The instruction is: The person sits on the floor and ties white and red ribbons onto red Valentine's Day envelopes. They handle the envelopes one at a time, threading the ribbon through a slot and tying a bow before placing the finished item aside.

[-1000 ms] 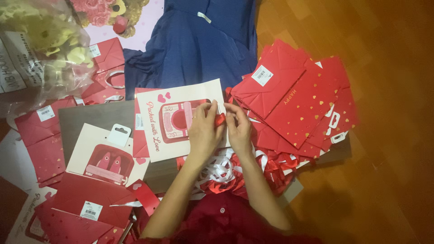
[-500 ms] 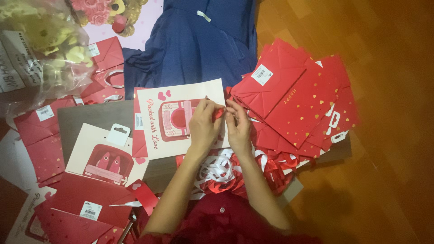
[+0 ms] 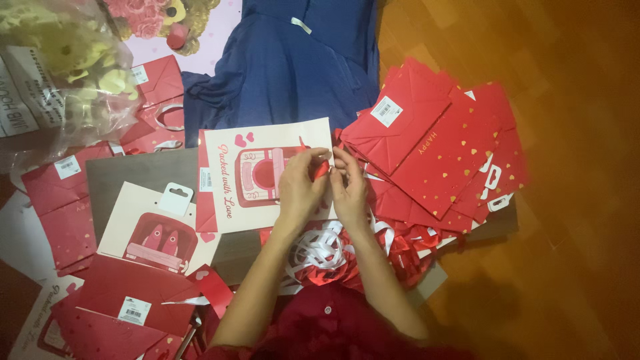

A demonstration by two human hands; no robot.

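Note:
My left hand point(image 3: 298, 189) and my right hand point(image 3: 350, 190) meet over the right edge of a flat cream and red paper gift bag point(image 3: 250, 177) lying on the floor. Between their fingertips both pinch a short piece of red ribbon point(image 3: 321, 169). Just below my wrists lies a tangled heap of red and white ribbons point(image 3: 333, 250). My sleeves and lap are red.
A fanned stack of flat red gift bags with gold hearts point(image 3: 437, 157) lies to the right. More red and cream bags point(image 3: 143, 233) cover the left. A blue garment point(image 3: 287, 70) lies at the top, a plastic-wrapped bouquet point(image 3: 63, 73) top left, wooden floor point(image 3: 573, 200) to the right.
Both hands stay over the bag's edge; the fingers have shifted slightly on the red ribbon. Nothing else has moved.

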